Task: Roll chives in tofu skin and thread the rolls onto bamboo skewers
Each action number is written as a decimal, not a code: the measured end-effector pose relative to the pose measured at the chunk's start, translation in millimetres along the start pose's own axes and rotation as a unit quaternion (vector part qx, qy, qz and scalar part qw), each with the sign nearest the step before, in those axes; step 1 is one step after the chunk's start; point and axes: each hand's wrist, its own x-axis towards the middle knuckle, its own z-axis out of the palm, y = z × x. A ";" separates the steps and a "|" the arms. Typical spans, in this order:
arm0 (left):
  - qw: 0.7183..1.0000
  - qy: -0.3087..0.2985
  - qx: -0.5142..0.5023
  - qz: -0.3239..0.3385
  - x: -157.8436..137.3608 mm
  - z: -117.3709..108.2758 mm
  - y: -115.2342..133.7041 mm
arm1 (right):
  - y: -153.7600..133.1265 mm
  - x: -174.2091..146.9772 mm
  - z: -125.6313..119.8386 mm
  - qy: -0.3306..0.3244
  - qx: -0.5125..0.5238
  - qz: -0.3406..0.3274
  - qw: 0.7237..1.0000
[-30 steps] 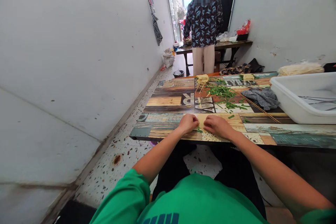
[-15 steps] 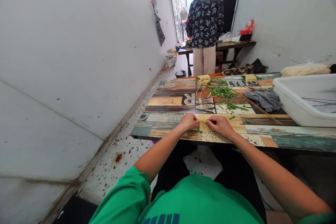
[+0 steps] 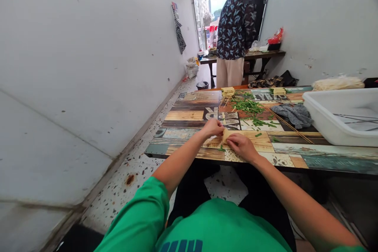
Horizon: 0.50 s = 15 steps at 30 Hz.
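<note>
Near the front edge of the patterned table [image 3: 189,132], a thin pale-yellow tofu sheet [image 3: 225,135] is raised and partly folded between my hands. My left hand [image 3: 213,128] pinches it from the left, fingers closed. From the right, my right hand [image 3: 242,146] has its closed fingers on the sheet's other edge. Whatever lies inside the fold is hidden. A few bits of cut green leaf [image 3: 221,148] lie just below the sheet. Farther back spreads a loose pile of chopped greens [image 3: 248,106].
Pale rolls [image 3: 228,92] lie at the back with skewers [image 3: 226,104] beside them; more rolls [image 3: 278,91] sit farther right. A grey cloth [image 3: 292,115] and white tub [image 3: 339,134] occupy the right side. Beyond the table a person [image 3: 234,27] stands at another table.
The sheet has gone from lying flat to lifted and folded between my hands. My left hand has risen slightly. The person behind has turned to the right.
</note>
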 end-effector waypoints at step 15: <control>0.976 0.074 0.185 0.084 -8.8 13.7 -7.3 | 22.1 20.5 -34.2 -0.127 -0.257 0.157 0.945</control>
